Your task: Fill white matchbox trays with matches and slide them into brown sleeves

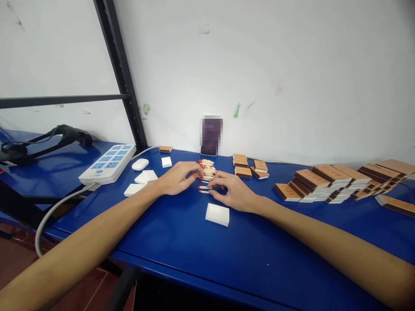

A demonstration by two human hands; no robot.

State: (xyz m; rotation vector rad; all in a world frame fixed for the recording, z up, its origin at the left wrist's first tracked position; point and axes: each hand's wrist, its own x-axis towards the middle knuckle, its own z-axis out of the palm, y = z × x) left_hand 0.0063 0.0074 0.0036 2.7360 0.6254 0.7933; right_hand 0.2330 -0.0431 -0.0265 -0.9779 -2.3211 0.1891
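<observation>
A heap of red-tipped matches [207, 168] lies on the blue table [181, 242] near the wall. My left hand [177, 177] rests at the heap's left side with its fingers curled onto the matches. My right hand [231, 190] sits just right of the heap, its fingertips pinched on a few loose matches [204, 188] lying in front of it. A white inner matchbox tray [217, 214] lies empty-side down just in front of my right hand.
More white trays [142, 179] lie left of my hands, beside a white mouse-like object [140, 164] and a power strip [108, 163]. Brown matchboxes [249, 167] sit behind the heap, and long rows of them [330, 181] fill the right side. A dark object [211, 136] leans on the wall.
</observation>
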